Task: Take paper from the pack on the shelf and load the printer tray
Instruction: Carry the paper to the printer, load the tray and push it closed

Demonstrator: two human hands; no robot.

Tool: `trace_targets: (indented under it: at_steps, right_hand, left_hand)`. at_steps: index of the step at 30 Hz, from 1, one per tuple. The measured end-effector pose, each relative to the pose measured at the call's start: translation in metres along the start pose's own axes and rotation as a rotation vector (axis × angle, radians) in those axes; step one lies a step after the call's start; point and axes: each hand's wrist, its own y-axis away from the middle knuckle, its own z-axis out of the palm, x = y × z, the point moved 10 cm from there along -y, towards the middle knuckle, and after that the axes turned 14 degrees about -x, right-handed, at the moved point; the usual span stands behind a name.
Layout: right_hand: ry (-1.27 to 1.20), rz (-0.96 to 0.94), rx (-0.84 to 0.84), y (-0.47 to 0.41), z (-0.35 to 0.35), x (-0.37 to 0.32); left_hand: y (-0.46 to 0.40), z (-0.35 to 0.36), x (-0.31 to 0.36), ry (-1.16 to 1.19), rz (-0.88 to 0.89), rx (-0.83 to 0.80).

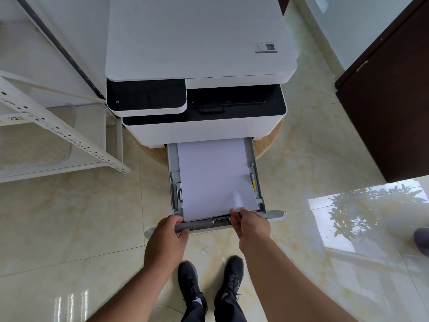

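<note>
A white and black printer (199, 66) stands on a low round wooden table (267, 145). Its grey paper tray (173, 163) is pulled out toward me. A stack of white paper (213, 177) lies flat in the tray, slightly skewed, with its near right corner curled up. My left hand (168, 233) grips the front lip of the tray at its left end. My right hand (250, 224) pinches the near right edge of the paper at the tray's front. The paper pack is out of view.
A white metal shelf frame (60, 133) stands at the left of the printer. A dark wooden cabinet (390, 101) is at the right. My two black shoes (209, 284) stand on the glossy tiled floor below the tray. Another person's foot (421, 240) shows at the right edge.
</note>
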Motion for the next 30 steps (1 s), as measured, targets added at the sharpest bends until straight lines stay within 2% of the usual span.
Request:
trace_targets:
  at_steps: [13, 17, 21, 23, 25, 28, 30]
  right_hand:
    - [-0.033, 0.063, 0.089, -0.008, 0.000, 0.002]
    - [0.029, 0.134, 0.027, -0.006, 0.004, -0.001]
    - [0.005, 0.074, -0.038, 0.001, -0.002, -0.009]
    - [0.087, 0.005, -0.060, 0.005, -0.014, -0.014]
    - [0.424, -0.118, -0.057, 0.009, -0.023, -0.025]
    - [1.371, -0.472, -0.085, 0.026, 0.006, -0.041]
    - [1.821, -0.759, -0.168, 0.036, 0.037, -0.030]
  left_hand:
    - [0.007, 0.005, 0.019, -0.078, 0.119, -0.015]
    - [0.010, 0.009, 0.032, -0.270, 0.230, -0.011]
    - [0.017, 0.019, 0.046, -0.458, 0.366, 0.008]
    - [0.020, 0.025, 0.049, -0.511, 0.399, 0.009]
    - [0.019, 0.032, 0.052, -0.533, 0.426, -0.013]
    - [0.016, 0.043, 0.064, -0.584, 0.488, -0.040]
    - [0.012, 0.051, 0.074, -0.637, 0.523, -0.051]
